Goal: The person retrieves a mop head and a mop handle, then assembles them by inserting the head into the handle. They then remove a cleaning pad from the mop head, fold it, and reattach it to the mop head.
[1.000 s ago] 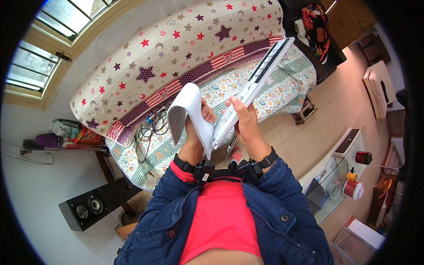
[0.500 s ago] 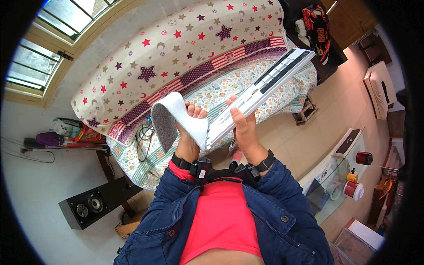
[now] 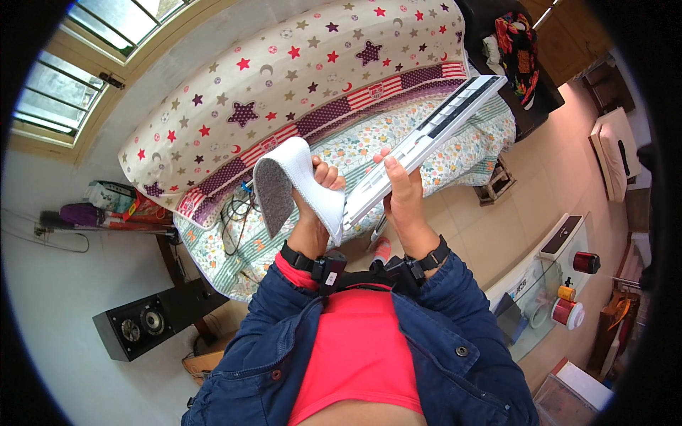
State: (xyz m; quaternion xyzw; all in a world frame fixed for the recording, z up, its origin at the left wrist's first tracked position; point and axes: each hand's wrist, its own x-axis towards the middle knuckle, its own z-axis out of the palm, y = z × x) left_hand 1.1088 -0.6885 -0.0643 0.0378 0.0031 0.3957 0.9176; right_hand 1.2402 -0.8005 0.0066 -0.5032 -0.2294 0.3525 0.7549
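Note:
My left hand (image 3: 307, 226) is closed on a bent mop pad (image 3: 320, 190), white on one face and fuzzy grey on the other. The pad curls over toward the left, and its lower corner meets the near end of a long white plate. That plate (image 3: 405, 153), which looks like a flat mop head with slots and dark strips along it, slants up to the far right. Gripping it near its lower half is my right hand (image 3: 406, 202), thumb along the near side and fingertips showing beyond the far edge. Where the pad joins the plate is hard to make out.
Ahead stands a sofa under a star-patterned cover (image 3: 234, 92) and a floral cloth, with black cables (image 3: 234, 220) on it. A black speaker (image 3: 142, 323) is at left. On the right are a glass table (image 3: 540, 302) with jars and a low wooden stool (image 3: 497, 183).
Both hands, pad and plate have shifted slightly right in the picture, as has the background. The grips look the same, and the pad keeps its curl.

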